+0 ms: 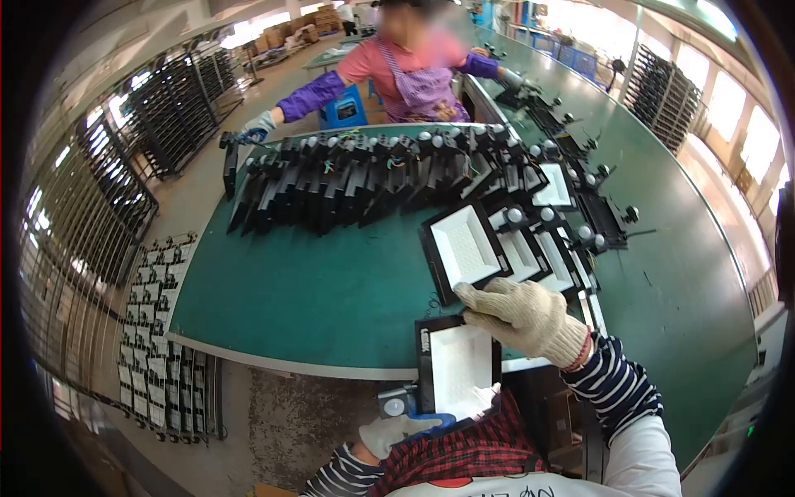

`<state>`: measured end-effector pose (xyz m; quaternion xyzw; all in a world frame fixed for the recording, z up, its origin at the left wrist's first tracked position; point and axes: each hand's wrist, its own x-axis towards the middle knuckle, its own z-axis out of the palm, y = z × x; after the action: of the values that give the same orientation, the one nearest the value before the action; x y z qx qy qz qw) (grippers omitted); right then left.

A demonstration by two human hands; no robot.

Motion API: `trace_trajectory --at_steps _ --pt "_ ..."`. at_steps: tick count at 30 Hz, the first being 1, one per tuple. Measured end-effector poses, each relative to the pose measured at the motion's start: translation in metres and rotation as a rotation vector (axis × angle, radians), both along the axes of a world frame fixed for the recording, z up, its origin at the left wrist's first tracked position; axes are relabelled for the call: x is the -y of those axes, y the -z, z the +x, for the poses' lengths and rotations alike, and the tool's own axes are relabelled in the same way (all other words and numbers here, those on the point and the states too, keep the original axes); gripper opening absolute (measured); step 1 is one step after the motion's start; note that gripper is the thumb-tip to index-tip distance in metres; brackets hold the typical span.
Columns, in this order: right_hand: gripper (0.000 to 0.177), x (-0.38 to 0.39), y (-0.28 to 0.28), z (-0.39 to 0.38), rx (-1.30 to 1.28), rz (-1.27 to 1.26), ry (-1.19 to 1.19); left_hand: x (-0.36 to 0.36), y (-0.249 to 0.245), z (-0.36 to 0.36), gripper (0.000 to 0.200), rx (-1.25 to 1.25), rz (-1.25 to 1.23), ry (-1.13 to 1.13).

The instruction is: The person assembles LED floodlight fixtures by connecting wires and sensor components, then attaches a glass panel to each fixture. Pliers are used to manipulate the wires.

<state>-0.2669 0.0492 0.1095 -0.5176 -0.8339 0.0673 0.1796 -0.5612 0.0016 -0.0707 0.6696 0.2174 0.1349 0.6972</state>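
Note:
A black-framed floodlight [460, 369] with a white inner face is held in front of my body, tilted up towards me. My left hand [397, 432], in a white glove with blue on it, grips its lower left side, beside a small box with a round white sensor [395, 407]. My right hand [530, 317], in a cream knitted glove, is closed over the lamp's upper right corner; its thumb is partly hidden. Just beyond my right fingertips lies another floodlight [468, 247], face up on the green table [273, 302].
More floodlights [364, 178] stand in a packed row across the table, and others [600, 211] line its right side. Opposite, a person in purple sleeves [310, 95] reaches to both ends of the row. Racks [178, 99] and a lamp-filled trolley [157, 331] stand left.

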Motion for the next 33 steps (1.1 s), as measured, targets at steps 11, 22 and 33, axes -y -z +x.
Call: trace_trajectory --at_steps 11,22,33 --pt "0.038 0.011 0.02 0.004 -0.33 0.116 -0.056 0.007 -0.036 -0.002 0.036 -0.286 0.225 0.037" --pt "0.042 0.064 0.023 0.021 -0.279 -0.03 -0.018 -0.002 -0.087 0.061 0.065 -0.054 -0.338 -0.314" --pt "0.045 0.061 0.0 0.091 -1.106 -0.255 0.546 -0.007 -0.09 0.058 0.076 -0.159 -0.323 -0.164"
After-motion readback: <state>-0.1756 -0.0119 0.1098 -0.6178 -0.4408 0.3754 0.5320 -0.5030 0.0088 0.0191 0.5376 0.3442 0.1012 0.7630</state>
